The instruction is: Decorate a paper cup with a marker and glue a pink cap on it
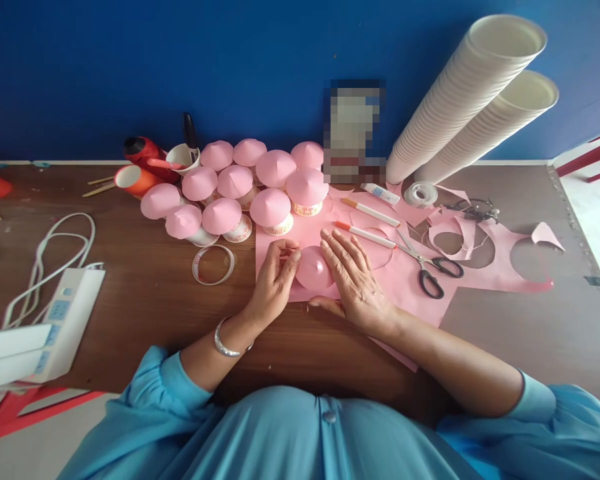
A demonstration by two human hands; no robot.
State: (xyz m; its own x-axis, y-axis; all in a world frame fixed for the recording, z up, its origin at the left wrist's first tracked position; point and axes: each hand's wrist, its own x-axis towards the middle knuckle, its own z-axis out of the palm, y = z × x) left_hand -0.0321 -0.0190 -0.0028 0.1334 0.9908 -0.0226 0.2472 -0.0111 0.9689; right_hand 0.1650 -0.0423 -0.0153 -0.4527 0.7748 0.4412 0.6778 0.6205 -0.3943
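A shallow pink paper cone (pixel 312 268) sits between my hands at the front edge of a pink paper sheet (pixel 325 217). With thumb and curled fingers my left hand (pixel 279 275) grips the cone's left edge. My right hand (pixel 353 280) lies flat against its right side, fingers stretched out and thumb apart. Beyond them stand several paper cups with similar pink cone tops (pixel 270 207). Scissors (pixel 421 259) with black handles lie on the paper to the right, near an orange-capped white marker (pixel 365 235) and a second marker (pixel 371 212).
Tape rolls lie left (pixel 213 265) and right (pixel 422 194). Tall stacks of white paper cups (pixel 460 100) lean by the blue wall. Pink offcuts (pixel 485 247) spread right. A power strip (pixel 67 323) with white cable is at left, a red bottle (pixel 147 159) behind.
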